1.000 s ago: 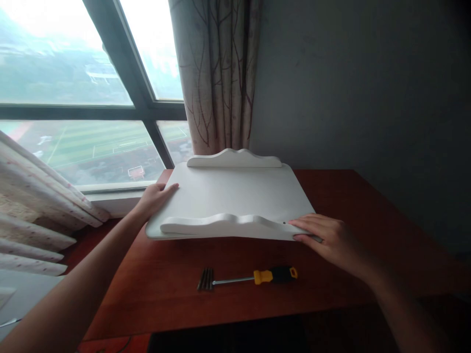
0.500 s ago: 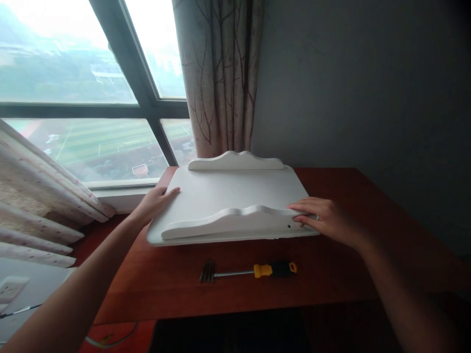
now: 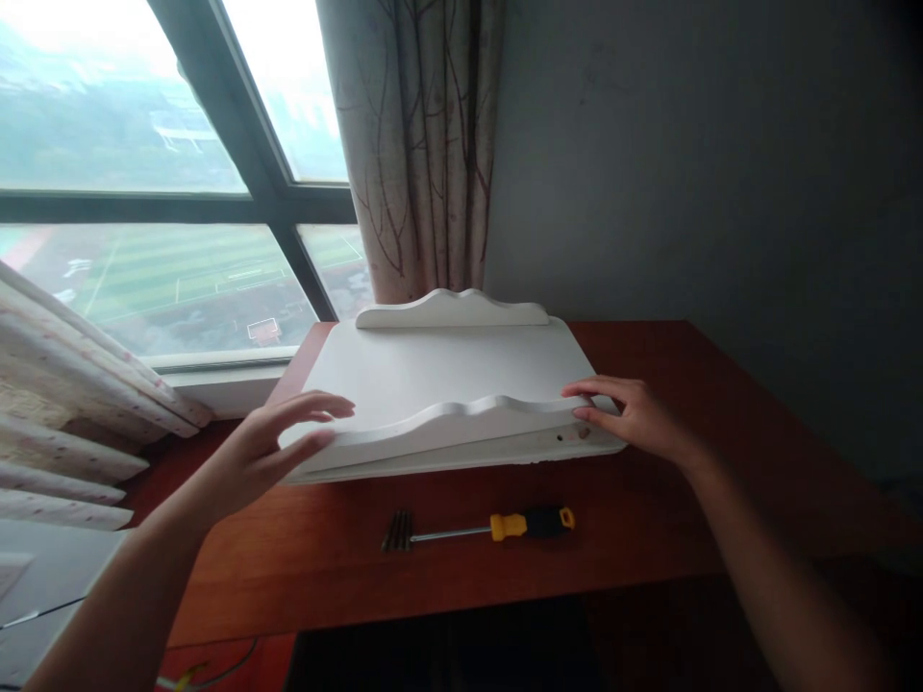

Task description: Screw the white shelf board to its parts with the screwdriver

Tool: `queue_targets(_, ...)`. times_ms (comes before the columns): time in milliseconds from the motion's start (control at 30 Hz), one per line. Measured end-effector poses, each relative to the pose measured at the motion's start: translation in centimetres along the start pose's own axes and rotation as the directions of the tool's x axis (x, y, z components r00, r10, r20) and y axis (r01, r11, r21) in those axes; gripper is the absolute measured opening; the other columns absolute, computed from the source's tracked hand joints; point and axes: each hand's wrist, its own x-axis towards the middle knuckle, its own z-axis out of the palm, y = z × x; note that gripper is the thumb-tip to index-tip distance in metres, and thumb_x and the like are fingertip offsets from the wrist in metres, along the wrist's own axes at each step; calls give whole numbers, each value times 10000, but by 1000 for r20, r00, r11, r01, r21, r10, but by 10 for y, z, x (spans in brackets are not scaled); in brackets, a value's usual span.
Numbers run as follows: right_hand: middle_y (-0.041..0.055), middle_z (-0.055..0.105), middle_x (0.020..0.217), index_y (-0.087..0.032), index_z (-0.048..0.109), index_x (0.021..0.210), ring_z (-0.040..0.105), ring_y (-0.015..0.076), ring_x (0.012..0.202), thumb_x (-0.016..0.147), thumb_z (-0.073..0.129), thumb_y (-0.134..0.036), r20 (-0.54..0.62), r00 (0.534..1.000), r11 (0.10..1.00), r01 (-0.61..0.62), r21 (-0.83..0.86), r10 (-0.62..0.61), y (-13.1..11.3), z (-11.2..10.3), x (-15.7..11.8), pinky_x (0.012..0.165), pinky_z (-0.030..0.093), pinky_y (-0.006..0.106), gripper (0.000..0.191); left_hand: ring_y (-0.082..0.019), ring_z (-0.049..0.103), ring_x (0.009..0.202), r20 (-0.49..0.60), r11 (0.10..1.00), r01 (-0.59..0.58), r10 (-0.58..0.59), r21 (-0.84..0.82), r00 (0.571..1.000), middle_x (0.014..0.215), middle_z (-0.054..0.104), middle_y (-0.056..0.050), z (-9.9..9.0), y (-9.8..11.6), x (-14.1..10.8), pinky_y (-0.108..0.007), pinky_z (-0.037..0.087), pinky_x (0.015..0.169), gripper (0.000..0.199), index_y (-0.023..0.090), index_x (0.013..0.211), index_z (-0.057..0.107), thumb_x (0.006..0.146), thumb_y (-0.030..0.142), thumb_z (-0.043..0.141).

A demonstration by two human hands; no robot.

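A white panel (image 3: 433, 367) with rounded corners lies on the wooden table. Across its near edge runs a white wavy-edged board (image 3: 439, 430), its right end tilted up off the panel. My right hand (image 3: 635, 413) pinches that raised end between thumb and fingers, and a small dark hole (image 3: 560, 438) shows below. My left hand (image 3: 281, 442) hovers by the board's left end, thumb and fingers apart; whether it touches the board I cannot tell. A second wavy-edged board (image 3: 453, 309) stands along the panel's far edge.
In front of the panel, a yellow-and-black screwdriver (image 3: 530, 523) lies on the table (image 3: 461, 577) beside several screws or bolts (image 3: 397, 531). A window (image 3: 180, 279) and curtains (image 3: 422, 144) stand behind on the left. The grey wall (image 3: 685, 173) rises behind the table.
My left hand has left the panel's left edge and come nearer, to the near board's left end. In my right hand, that board's right end has risen from the panel.
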Motion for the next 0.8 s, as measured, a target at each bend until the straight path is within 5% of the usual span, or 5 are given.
queue_targets(167,73,758,1132,-246,770,1078,709,268,1046,900,642,-506,-57,996,995,-69,75,74,15,4,-8,939,562,418,341,-248,696,894,-54,1000,-8,9,18,999,1012,757,-41,17,-1,-26,-297,558,813,316,305,1024,764,765,486,767)
queue_targets(333,77,753,1139,-237,762,1078,700,271,1072,887,667,-526,-113,989,986,-84,142,100,21,15,-16,963,554,432,360,-258,698,859,-175,984,94,-120,-153,977,968,764,-50,31,-7,-32,-300,574,749,368,279,987,786,722,533,802)
queue_targets(600,64,756,1119,-263,776,1059,702,273,1073,862,692,-542,-179,976,976,-83,203,120,22,21,-25,982,551,442,352,-332,729,971,-199,911,224,-305,-347,932,1017,798,-76,32,-1,-37,-419,614,887,482,264,926,834,548,554,908)
queue_targets(800,63,760,1118,-265,790,1013,700,296,1084,786,761,-573,-213,941,920,-177,350,262,22,24,-29,974,566,450,384,-309,735,879,-283,873,247,-385,-421,879,963,805,-54,29,9,-33,-369,633,747,523,268,952,835,527,562,912)
